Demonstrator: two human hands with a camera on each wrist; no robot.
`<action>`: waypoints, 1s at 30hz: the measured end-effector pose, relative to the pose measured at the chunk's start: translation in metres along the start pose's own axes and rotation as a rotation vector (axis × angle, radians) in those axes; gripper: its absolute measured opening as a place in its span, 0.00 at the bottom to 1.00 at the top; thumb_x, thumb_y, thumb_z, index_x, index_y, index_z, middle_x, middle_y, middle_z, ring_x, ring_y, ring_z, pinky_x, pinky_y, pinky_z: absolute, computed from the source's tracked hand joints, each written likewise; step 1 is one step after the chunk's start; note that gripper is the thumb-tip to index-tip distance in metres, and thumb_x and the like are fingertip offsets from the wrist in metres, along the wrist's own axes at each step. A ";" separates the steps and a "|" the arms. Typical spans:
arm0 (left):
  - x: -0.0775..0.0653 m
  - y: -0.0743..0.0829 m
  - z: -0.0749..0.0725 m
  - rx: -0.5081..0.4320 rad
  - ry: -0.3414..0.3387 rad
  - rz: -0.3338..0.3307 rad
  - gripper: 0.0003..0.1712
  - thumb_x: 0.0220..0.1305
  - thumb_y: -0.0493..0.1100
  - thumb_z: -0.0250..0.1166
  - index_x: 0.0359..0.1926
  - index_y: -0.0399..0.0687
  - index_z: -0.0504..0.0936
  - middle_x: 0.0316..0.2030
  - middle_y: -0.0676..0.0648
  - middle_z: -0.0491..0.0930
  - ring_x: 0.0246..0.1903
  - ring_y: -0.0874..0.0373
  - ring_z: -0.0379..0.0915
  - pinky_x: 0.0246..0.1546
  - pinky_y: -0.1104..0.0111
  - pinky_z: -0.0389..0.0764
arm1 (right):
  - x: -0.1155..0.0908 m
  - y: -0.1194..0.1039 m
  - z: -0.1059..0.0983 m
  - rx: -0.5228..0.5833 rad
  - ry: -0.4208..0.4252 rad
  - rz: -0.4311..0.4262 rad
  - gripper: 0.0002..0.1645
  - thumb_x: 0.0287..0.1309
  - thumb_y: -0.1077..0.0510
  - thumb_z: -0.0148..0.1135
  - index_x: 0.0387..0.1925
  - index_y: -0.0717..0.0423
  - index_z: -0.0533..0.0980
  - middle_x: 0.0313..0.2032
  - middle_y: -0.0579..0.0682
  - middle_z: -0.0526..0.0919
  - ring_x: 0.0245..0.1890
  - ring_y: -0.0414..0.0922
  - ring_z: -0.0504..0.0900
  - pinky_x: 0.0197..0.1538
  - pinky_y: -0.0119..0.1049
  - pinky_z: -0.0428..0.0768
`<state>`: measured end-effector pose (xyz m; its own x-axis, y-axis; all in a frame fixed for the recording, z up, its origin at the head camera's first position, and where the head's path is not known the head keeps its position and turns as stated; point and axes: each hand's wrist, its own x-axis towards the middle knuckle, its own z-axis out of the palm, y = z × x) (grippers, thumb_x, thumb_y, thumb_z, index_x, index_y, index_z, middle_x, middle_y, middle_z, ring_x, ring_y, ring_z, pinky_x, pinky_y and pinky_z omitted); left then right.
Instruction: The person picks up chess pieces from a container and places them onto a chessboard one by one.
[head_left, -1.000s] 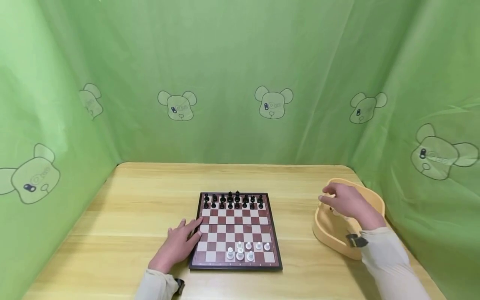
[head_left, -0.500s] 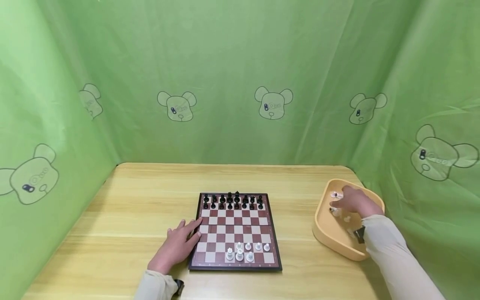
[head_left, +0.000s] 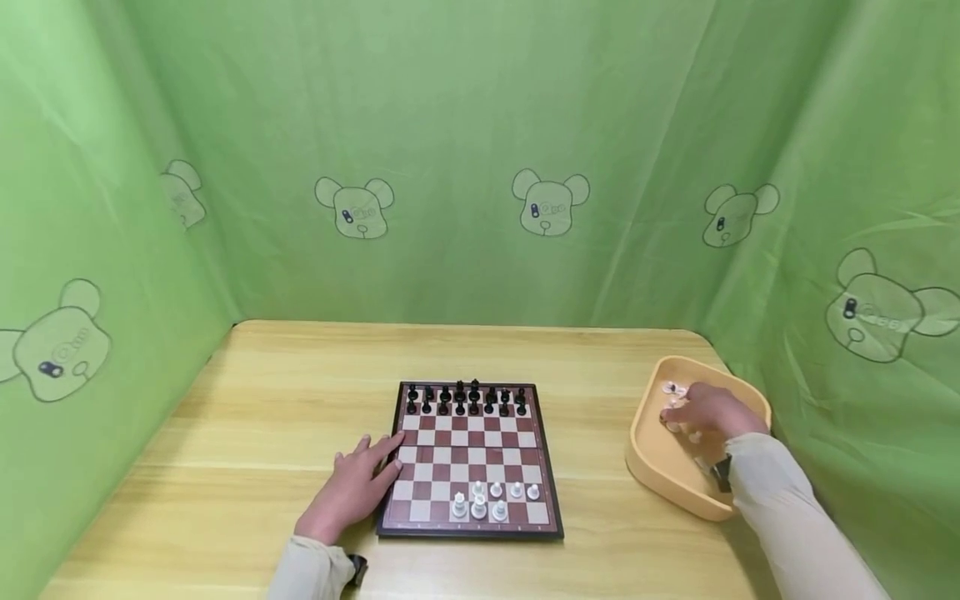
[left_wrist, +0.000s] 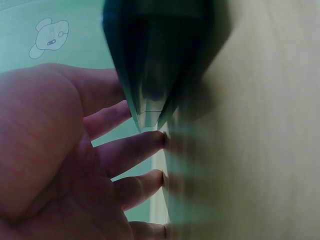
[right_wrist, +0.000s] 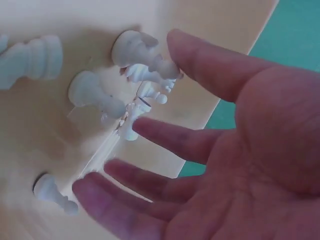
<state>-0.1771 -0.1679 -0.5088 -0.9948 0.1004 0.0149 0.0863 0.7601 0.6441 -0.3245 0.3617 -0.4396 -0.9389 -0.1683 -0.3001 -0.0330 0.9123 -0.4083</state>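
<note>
On the left edge of the chessboard (head_left: 442, 454) rests my left hand (head_left: 348, 492), its fingertips over the rim. The left wrist view shows its fingers (left_wrist: 132, 150) spread below the board's dark side (left_wrist: 150, 45). My right hand (head_left: 712, 410) reaches into the orange tray (head_left: 663, 483) among loose white chess pieces (head_left: 672, 388). Seen from the right wrist, its fingers (right_wrist: 170, 142) are spread, with the thumb tip right at one white piece (right_wrist: 132, 50) and the index fingertip beside another white piece (right_wrist: 131, 125). Nothing is pinched between them.
Black chess pieces (head_left: 460, 400) stand in two rows along the board's far side. White pawns (head_left: 517, 490) and larger white pieces (head_left: 459, 505) stand at its near right. A wooden table (head_left: 300, 392) lies under everything, with green curtain (head_left: 450, 250) around it.
My right hand has gone from above the tray's left rim down into the tray, among the white pieces. My left hand has stayed on the board's edge.
</note>
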 end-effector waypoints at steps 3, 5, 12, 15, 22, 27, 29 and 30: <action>0.000 0.000 -0.001 -0.002 0.004 0.001 0.28 0.78 0.46 0.59 0.75 0.50 0.72 0.70 0.33 0.70 0.75 0.27 0.52 0.70 0.26 0.41 | 0.000 -0.002 0.002 0.017 0.013 0.001 0.19 0.66 0.50 0.65 0.28 0.62 0.77 0.27 0.55 0.80 0.27 0.49 0.78 0.30 0.39 0.76; 0.000 -0.001 -0.001 -0.003 0.002 0.000 0.28 0.78 0.46 0.59 0.75 0.51 0.72 0.70 0.33 0.70 0.75 0.27 0.51 0.70 0.26 0.40 | 0.001 -0.003 0.005 0.032 0.017 0.017 0.18 0.65 0.51 0.66 0.27 0.61 0.78 0.25 0.54 0.80 0.25 0.47 0.78 0.28 0.38 0.75; 0.000 -0.001 0.000 -0.006 -0.002 0.002 0.28 0.78 0.46 0.59 0.75 0.50 0.72 0.70 0.33 0.70 0.75 0.27 0.51 0.70 0.26 0.40 | 0.005 -0.001 0.015 0.032 0.052 -0.007 0.14 0.58 0.62 0.63 0.17 0.54 0.73 0.17 0.46 0.75 0.18 0.42 0.78 0.25 0.33 0.77; 0.000 -0.002 0.001 -0.007 -0.001 0.004 0.28 0.77 0.46 0.59 0.75 0.50 0.72 0.70 0.33 0.70 0.75 0.27 0.51 0.70 0.26 0.40 | 0.006 -0.001 0.015 0.008 0.066 -0.013 0.12 0.55 0.64 0.62 0.18 0.55 0.74 0.18 0.47 0.77 0.19 0.43 0.79 0.25 0.34 0.78; 0.001 -0.001 0.000 -0.010 -0.004 -0.002 0.28 0.78 0.46 0.59 0.75 0.50 0.72 0.70 0.33 0.70 0.75 0.27 0.51 0.70 0.27 0.40 | 0.004 0.002 0.012 -0.055 0.140 -0.013 0.03 0.48 0.66 0.65 0.24 0.59 0.78 0.23 0.51 0.79 0.24 0.47 0.77 0.28 0.38 0.76; 0.001 -0.001 0.000 -0.010 -0.003 -0.003 0.28 0.78 0.46 0.59 0.75 0.50 0.72 0.70 0.33 0.70 0.75 0.27 0.51 0.71 0.27 0.40 | -0.002 0.003 0.012 -0.024 0.216 -0.011 0.04 0.47 0.66 0.66 0.28 0.63 0.79 0.26 0.54 0.80 0.27 0.49 0.77 0.29 0.38 0.76; 0.001 -0.001 0.000 -0.010 -0.003 -0.003 0.28 0.78 0.46 0.59 0.75 0.50 0.72 0.70 0.33 0.71 0.75 0.27 0.51 0.71 0.27 0.40 | -0.004 0.002 0.012 -0.003 0.248 -0.011 0.07 0.47 0.66 0.65 0.31 0.65 0.80 0.28 0.56 0.81 0.28 0.50 0.78 0.30 0.39 0.77; 0.001 -0.001 0.000 -0.009 -0.003 -0.004 0.28 0.78 0.46 0.59 0.75 0.50 0.72 0.70 0.33 0.70 0.75 0.27 0.51 0.71 0.27 0.40 | -0.006 0.001 0.013 0.011 0.266 -0.015 0.08 0.48 0.66 0.65 0.33 0.66 0.80 0.28 0.57 0.81 0.28 0.50 0.78 0.30 0.39 0.77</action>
<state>-0.1782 -0.1688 -0.5093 -0.9950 0.0994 0.0104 0.0821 0.7543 0.6514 -0.3149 0.3590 -0.4495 -0.9954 -0.0766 -0.0576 -0.0454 0.9059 -0.4210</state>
